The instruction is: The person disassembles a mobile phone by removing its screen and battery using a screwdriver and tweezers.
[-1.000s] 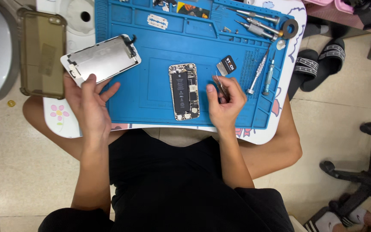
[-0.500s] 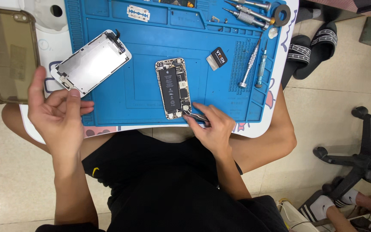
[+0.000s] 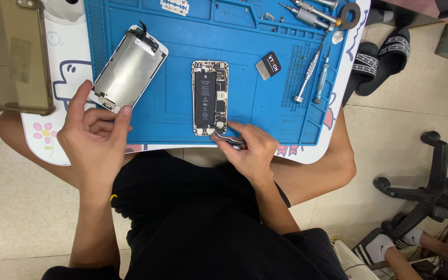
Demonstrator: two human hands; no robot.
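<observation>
An opened phone body [image 3: 210,97] lies upright in the middle of the blue repair mat [image 3: 265,109], its battery and boards showing. My right hand [image 3: 249,150] grips metal tweezers [image 3: 227,138] whose tips touch the phone's bottom end. My left hand [image 3: 95,136] rests at the mat's front left, fingers curled, thumb and fingertip against the lower edge of the detached screen panel [image 3: 128,68], which lies face down and tilted.
A clear brownish phone case [image 3: 12,54] lies far left on the white lap table [image 3: 58,93]. Two screwdrivers [image 3: 315,72], a small pry card [image 3: 268,66], more tools and a tape ring [image 3: 349,14] sit on the mat's right. Black sandals [image 3: 385,62] and a chair base [image 3: 439,181] stand on the floor.
My right hand moved from right of the phone down to its bottom end with the tweezers. My left hand shifted slightly at the screen panel's lower edge.
</observation>
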